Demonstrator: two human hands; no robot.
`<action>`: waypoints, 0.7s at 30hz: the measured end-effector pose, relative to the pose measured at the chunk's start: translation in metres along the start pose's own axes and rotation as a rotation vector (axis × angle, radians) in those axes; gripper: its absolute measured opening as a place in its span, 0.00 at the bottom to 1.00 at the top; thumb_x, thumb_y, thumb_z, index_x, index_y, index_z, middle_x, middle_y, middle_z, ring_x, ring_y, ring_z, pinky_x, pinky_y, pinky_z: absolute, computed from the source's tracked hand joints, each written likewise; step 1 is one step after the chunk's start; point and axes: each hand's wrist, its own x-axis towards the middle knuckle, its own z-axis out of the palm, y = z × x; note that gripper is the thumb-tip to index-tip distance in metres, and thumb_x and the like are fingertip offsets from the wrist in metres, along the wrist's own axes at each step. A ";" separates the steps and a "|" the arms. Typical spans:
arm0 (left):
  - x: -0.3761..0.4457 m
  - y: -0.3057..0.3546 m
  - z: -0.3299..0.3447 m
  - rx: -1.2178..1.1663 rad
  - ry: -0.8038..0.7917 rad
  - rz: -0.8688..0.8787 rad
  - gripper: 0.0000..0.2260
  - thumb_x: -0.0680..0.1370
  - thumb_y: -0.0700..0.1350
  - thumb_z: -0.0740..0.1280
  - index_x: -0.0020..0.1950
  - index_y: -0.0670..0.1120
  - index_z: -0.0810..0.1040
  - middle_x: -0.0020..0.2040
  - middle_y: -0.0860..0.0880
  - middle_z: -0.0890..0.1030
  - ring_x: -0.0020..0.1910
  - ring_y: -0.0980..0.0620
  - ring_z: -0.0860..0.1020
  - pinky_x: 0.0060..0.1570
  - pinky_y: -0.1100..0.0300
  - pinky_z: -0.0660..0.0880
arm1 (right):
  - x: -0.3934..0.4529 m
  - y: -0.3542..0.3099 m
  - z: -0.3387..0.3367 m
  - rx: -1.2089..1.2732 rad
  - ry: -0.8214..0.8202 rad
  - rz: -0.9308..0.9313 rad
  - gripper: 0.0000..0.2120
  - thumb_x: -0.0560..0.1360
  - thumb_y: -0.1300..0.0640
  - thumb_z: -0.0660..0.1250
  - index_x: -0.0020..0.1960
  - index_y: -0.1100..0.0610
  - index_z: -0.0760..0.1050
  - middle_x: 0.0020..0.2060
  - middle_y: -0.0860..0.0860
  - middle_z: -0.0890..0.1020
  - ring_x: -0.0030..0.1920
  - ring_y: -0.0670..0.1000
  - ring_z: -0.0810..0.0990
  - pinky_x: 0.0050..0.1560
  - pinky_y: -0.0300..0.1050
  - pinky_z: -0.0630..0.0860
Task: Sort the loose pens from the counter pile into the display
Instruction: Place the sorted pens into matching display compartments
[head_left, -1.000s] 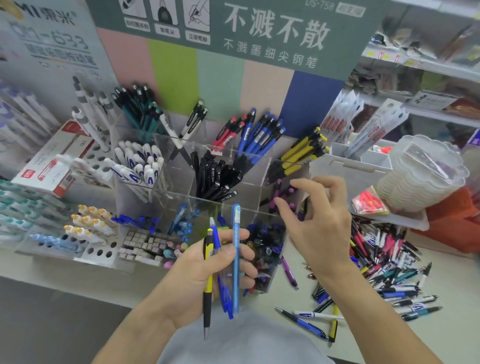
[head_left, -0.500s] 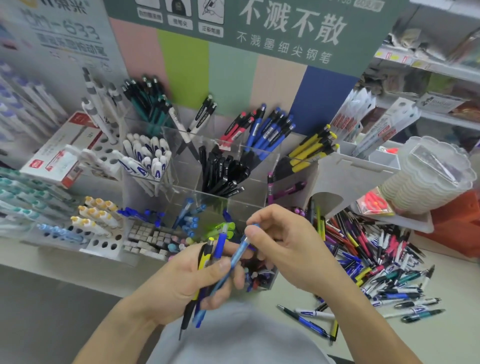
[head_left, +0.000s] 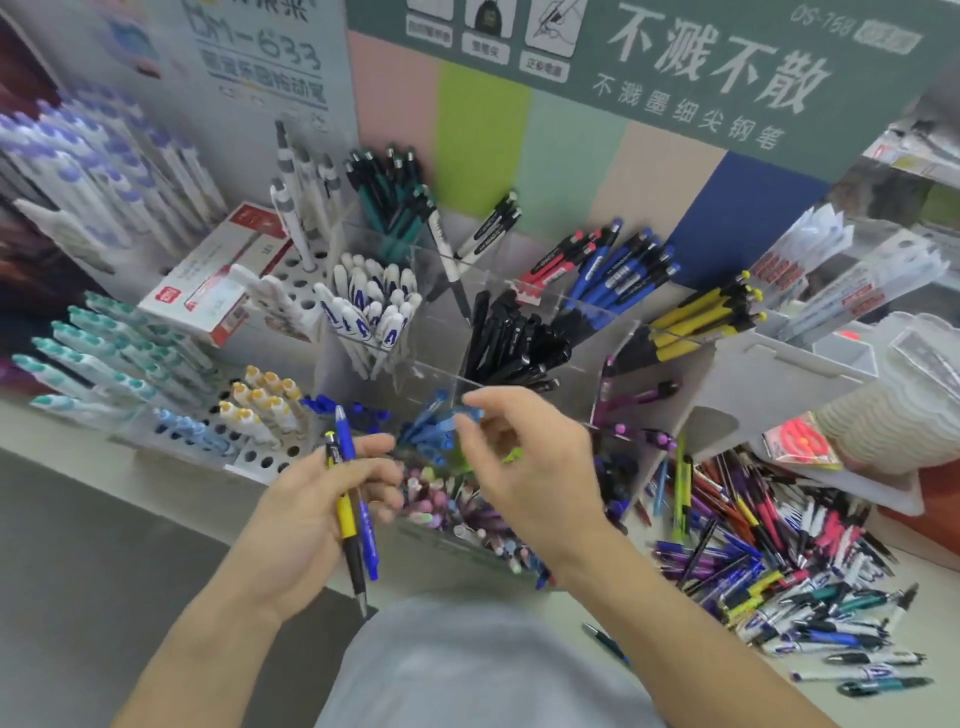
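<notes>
Grey counter (head_left: 130, 519) | pen pile (head_left: 779, 561) right | left hand (head_left: 317, 519) grips two pens (head_left: 353, 514) | right hand (head_left: 524, 467) pinches light-blue pen (head_left: 467, 414)

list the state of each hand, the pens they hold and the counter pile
left hand: grips two pens
yellow-black pen: upright in left hand
dark blue pen: upright beside it
right hand: pinches light blue pen
light blue pen: over the display
counter pile: loose, unsorted

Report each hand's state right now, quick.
Left hand: grips a yellow-and-black pen and a dark blue pen.
Right hand: pinches a light blue pen above the display's light blue pens.
</notes>
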 end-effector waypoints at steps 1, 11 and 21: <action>0.000 0.000 0.002 0.002 -0.013 0.015 0.15 0.74 0.38 0.64 0.60 0.35 0.76 0.41 0.39 0.83 0.34 0.46 0.82 0.33 0.59 0.81 | 0.000 0.005 0.012 -0.072 -0.052 -0.044 0.06 0.75 0.61 0.75 0.51 0.58 0.82 0.42 0.49 0.83 0.38 0.44 0.80 0.40 0.42 0.80; 0.000 -0.001 0.013 -0.002 0.064 0.032 0.14 0.82 0.48 0.58 0.55 0.37 0.74 0.45 0.35 0.85 0.36 0.41 0.84 0.33 0.53 0.82 | -0.002 0.020 0.034 -0.206 -0.402 -0.072 0.11 0.76 0.57 0.72 0.57 0.59 0.81 0.48 0.55 0.76 0.35 0.56 0.78 0.34 0.51 0.79; 0.009 -0.004 0.015 -0.078 0.288 0.128 0.17 0.84 0.51 0.57 0.55 0.37 0.75 0.37 0.41 0.83 0.30 0.47 0.83 0.28 0.57 0.79 | -0.014 -0.022 0.015 0.283 -0.319 0.216 0.10 0.77 0.50 0.71 0.54 0.54 0.75 0.35 0.47 0.81 0.32 0.44 0.78 0.35 0.41 0.76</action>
